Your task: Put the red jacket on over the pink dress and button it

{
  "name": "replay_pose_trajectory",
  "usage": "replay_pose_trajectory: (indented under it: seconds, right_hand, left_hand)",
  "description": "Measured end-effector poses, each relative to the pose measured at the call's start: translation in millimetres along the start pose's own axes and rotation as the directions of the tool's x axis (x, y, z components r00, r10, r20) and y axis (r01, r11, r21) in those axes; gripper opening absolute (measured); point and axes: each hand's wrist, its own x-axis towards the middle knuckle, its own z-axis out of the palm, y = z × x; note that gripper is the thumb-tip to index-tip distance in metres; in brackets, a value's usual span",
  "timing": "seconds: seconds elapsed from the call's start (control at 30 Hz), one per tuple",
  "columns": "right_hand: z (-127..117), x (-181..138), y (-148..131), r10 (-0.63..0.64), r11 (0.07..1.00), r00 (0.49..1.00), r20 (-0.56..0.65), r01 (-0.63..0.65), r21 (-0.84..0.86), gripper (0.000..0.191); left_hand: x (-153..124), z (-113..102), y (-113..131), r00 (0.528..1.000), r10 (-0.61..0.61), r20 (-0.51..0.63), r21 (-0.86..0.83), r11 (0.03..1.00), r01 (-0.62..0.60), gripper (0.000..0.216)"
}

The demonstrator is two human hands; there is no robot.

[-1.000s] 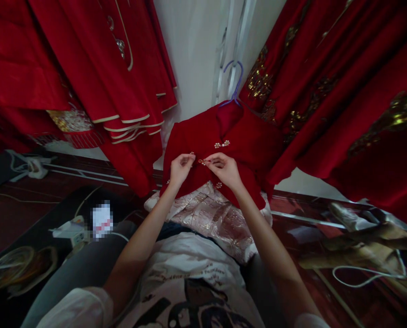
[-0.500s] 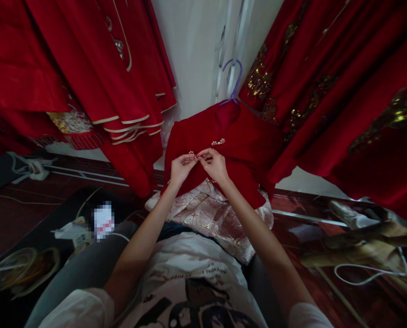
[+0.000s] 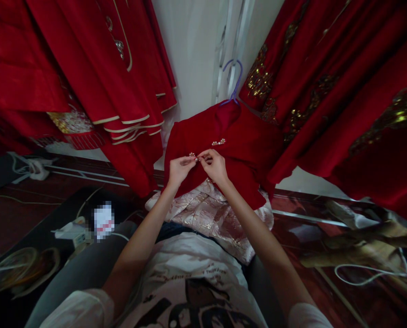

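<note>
A red garment (image 3: 251,150) on a purple hanger (image 3: 236,84) lies over my lap, its collar toward the wall. Pale beaded fasteners run down its front; one beaded fastener (image 3: 218,142) lies above my hands. At the garment's middle, my left hand (image 3: 181,169) and my right hand (image 3: 214,165) meet fingertip to fingertip. Both pinch a small beaded fastener (image 3: 192,155), mostly hidden by the fingers. Under the garment's lower edge spreads a pink and gold patterned cloth (image 3: 206,209).
Red garments (image 3: 128,91) with pale edging hang at the left. Red garments with gold sequins (image 3: 312,109) hang at the right. A power strip (image 3: 74,232) lies on a dark surface at the left. At the right are wooden pieces (image 3: 350,255) and a white cord (image 3: 370,275).
My fingertips have shifted very slightly on the fastener, still pinched together. The garment and its surroundings look the same.
</note>
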Motion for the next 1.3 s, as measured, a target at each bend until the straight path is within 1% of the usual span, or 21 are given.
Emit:
replay_pose_trajectory:
  seconds: [0.17,0.27,0.37,0.47,0.5,0.57,0.63,0.67,0.7,0.73,0.8,0.87,0.9,1.0,1.1,1.13,1.2,1.23,1.3]
  right_hand:
    - [1.0,0.0,-0.6,-0.012,0.999,1.000,-0.002,0.012,-0.033,0.011]
    - [-4.8,-2.7,-2.3,0.007,1.000,1.000,0.013,-0.007,0.000,0.013]
    - [-24.4,-12.7,-0.2,0.087,0.994,0.994,0.061,-0.090,0.055,0.016]
    - [-54.7,-28.2,6.1,0.148,0.988,0.978,0.146,-0.152,0.018,0.015]
    - [-64.7,-33.2,8.6,0.159,0.987,0.968,0.196,-0.160,-0.013,0.014]
    - [-80.5,-41.4,13.9,0.190,0.982,0.928,0.322,-0.174,-0.078,0.015]
    - [-87.2,-46.6,19.8,0.247,0.968,0.878,0.411,-0.203,-0.148,0.021]
    - [-86.9,-48.2,23.0,0.272,0.960,0.862,0.428,-0.214,-0.180,0.025]
    - [-84.3,-49.3,26.3,0.286,0.955,0.856,0.431,-0.214,-0.207,0.029]
    - [-80.0,-49.9,29.8,0.287,0.951,0.859,0.424,-0.204,-0.230,0.033]
    - [-68.9,-50.5,36.3,0.257,0.952,0.881,0.396,-0.160,-0.261,0.039]
    - [-58.1,-50.5,41.1,0.228,0.950,0.901,0.370,-0.123,-0.285,0.041]
    - [-53.9,-50.5,42.5,0.221,0.950,0.904,0.365,-0.115,-0.290,0.039]
    - [-48.1,-50.2,43.2,0.214,0.961,0.896,0.390,-0.121,-0.249,0.032]
    - [-52.1,-48.9,41.9,0.210,0.973,0.887,0.412,-0.147,-0.178,0.027]
    - [-55.2,-48.2,41.5,0.205,0.975,0.888,0.411,-0.150,-0.162,0.024]
    - [-63.8,-46.7,39.9,0.193,0.979,0.892,0.408,-0.148,-0.139,0.020]
    - [-69.2,-45.9,38.3,0.190,0.981,0.890,0.415,-0.151,-0.126,0.018]
    - [-81.6,-44.5,32.0,0.193,0.981,0.869,0.456,-0.175,-0.081,0.016]
  left_hand:
    - [4.8,-0.3,2.1,0.998,0.043,0.045,0.049,0.998,-0.045,0.016]
    - [8.0,-4.4,3.2,0.991,0.089,0.096,0.072,0.993,-0.096,0.017]
    - [7.1,-16.5,-4.7,0.988,0.134,0.075,0.180,0.973,-0.146,0.024]
    - [-3.3,-34.4,-20.9,0.992,0.117,0.038,0.315,0.941,-0.123,0.026]
    - [-9.3,-40.0,-26.6,0.995,0.091,0.044,0.346,0.933,-0.101,0.030]
    - [-24.2,-48.5,-36.4,0.996,0.032,0.088,0.415,0.907,-0.066,0.046]
    - [-40.0,-52.0,-42.7,0.985,-0.010,0.170,0.521,0.850,-0.081,0.064]
    - [-47.1,-52.1,-44.6,0.979,-0.017,0.205,0.580,0.807,-0.108,0.069]
    - [-53.0,-51.3,-45.6,0.973,-0.017,0.230,0.638,0.758,-0.138,0.067]
    - [-57.6,-50.1,-45.7,0.969,-0.016,0.248,0.688,0.707,-0.164,0.059]
    - [-62.9,-47.5,-42.5,0.962,-0.022,0.273,0.752,0.628,-0.199,0.032]
    - [-64.3,-45.7,-33.7,0.943,-0.037,0.332,0.757,0.606,-0.242,0.011]
    - [-64.5,-45.1,-27.0,0.928,-0.037,0.371,0.741,0.614,-0.272,0.007]
    - [-67.2,-40.9,-3.3,0.870,0.025,0.492,0.649,0.655,-0.386,0.006]
    - [-77.2,-29.3,10.1,0.807,0.073,0.585,0.591,0.643,-0.487,0.012]
    - [-82.1,-23.8,9.2,0.788,0.063,0.612,0.591,0.625,-0.509,0.013]
    - [-92.8,-12.7,-0.3,0.757,0.014,0.653,0.613,0.578,-0.539,0.012]
    - [-97.9,-7.8,-7.7,0.750,-0.007,0.661,0.628,0.552,-0.549,0.009]
    - [-105.7,-1.2,-23.1,0.753,-0.020,0.658,0.651,0.516,-0.556,0.009]
